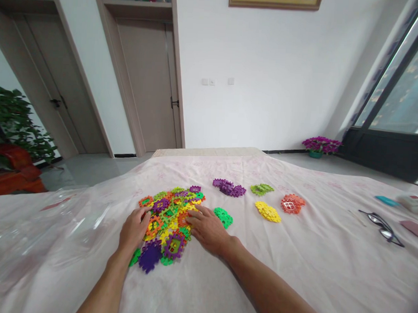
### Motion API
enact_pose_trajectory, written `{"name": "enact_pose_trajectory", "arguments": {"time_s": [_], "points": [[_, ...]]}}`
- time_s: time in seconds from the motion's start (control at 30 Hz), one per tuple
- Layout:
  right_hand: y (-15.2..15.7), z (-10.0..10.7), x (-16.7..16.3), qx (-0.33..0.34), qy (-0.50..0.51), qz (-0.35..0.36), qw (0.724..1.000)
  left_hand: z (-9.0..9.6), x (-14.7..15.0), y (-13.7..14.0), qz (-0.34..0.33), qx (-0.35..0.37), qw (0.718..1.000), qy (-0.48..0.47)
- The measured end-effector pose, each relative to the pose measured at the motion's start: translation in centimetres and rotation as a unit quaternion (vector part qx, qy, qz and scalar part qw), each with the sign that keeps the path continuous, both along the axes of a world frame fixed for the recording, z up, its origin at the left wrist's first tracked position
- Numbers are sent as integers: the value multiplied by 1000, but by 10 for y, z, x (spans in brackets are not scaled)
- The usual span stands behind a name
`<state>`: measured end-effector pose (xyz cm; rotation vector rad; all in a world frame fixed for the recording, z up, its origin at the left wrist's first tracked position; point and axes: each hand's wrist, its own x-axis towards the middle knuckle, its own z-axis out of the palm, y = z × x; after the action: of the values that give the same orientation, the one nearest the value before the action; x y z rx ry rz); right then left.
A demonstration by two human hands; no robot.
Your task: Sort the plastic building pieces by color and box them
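Observation:
A mixed heap of toothed plastic building pieces in orange, yellow, green and purple lies on the cloth before me. My left hand rests against the heap's left edge, fingers slightly bent and apart, with nothing visibly gripped. Over the heap's right side lies my right hand, its fingers stretched out and touching orange and yellow pieces. A solid dark purple piece is at the near end. Just beyond my right hand sits a green group. Farther off are purple, lime, yellow and orange-red groups.
A pale patterned cloth covers the table. Clear plastic wrapping spreads on the left. At the right lie eyeglasses, a pink object and a blue object. Doors and a white wall stand behind.

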<state>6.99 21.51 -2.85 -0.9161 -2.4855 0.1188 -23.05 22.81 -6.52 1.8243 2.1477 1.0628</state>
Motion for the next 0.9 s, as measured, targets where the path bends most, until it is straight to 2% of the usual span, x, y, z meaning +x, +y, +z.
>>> {"name": "enact_pose_trajectory", "arguments": {"time_s": [0.33, 0.4, 0.47, 0.53, 0.63, 0.77, 0.9], "points": [[10, -7, 2, 10, 11, -61, 998, -1, 0, 0, 0, 3, 1000, 10], [13, -7, 5, -1, 58, -82, 995, -1, 0, 0, -2, -4, 1000, 9], [19, -8, 12, -25, 149, -109, 982, -1, -1, 0, -2, -15, 1000, 8], [31, -8, 24, -58, 265, -156, 950, -1, -1, 1, 1, -22, 1000, 9], [55, -8, 56, -90, 410, -247, 874, -2, -2, 1, 1, -19, 1000, 15], [77, -8, 119, -44, 491, -369, 788, -2, -3, 1, 0, -19, 1000, 19], [81, -13, 187, -15, 561, -476, 676, -3, -3, 1, 0, -23, 1000, 16]]}}
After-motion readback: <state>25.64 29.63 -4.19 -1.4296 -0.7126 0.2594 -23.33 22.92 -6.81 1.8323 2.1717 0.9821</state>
